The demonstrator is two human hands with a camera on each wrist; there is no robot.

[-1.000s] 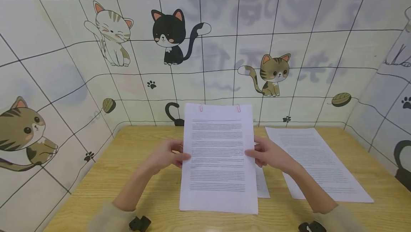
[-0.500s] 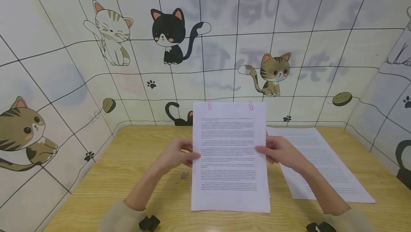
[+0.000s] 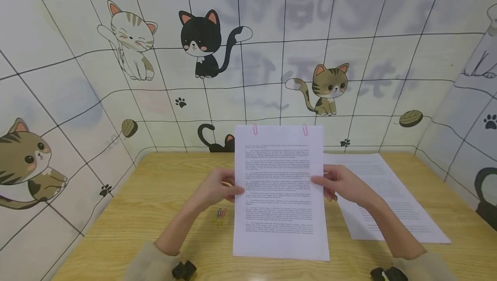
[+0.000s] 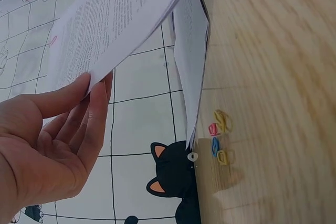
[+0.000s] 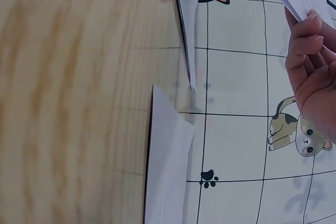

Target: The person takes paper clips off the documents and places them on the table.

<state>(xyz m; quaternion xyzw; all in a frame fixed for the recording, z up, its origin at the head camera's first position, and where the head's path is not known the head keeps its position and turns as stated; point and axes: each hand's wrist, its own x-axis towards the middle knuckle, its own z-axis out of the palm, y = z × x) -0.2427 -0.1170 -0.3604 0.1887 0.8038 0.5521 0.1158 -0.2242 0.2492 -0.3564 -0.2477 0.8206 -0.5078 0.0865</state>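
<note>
A clipped stack of printed paper sheets (image 3: 278, 186) is held up above the table in the head view. Two pink paper clips (image 3: 255, 129) sit along its top edge. My left hand (image 3: 217, 188) pinches the left edge, thumb on the front and fingers behind. At the right edge my right hand (image 3: 343, 184) grips the same sheets likewise. The left wrist view shows the left hand (image 4: 58, 135) on the paper's edge, and the right wrist view shows the right hand (image 5: 315, 66) at the other edge.
Several loose paper clips (image 3: 221, 213), blue, pink and yellow, lie on the wooden table (image 3: 155, 177) left of the held sheets. Another printed paper pile (image 3: 404, 212) lies at the right. A further pile (image 4: 191, 66) lies behind the held sheets. A cat-patterned wall covering (image 3: 268, 56) encloses the back and sides.
Both hands have carried the clipped sheets a little to the right, uncovering the loose clips on the table. During the last half second they have hardly moved.
</note>
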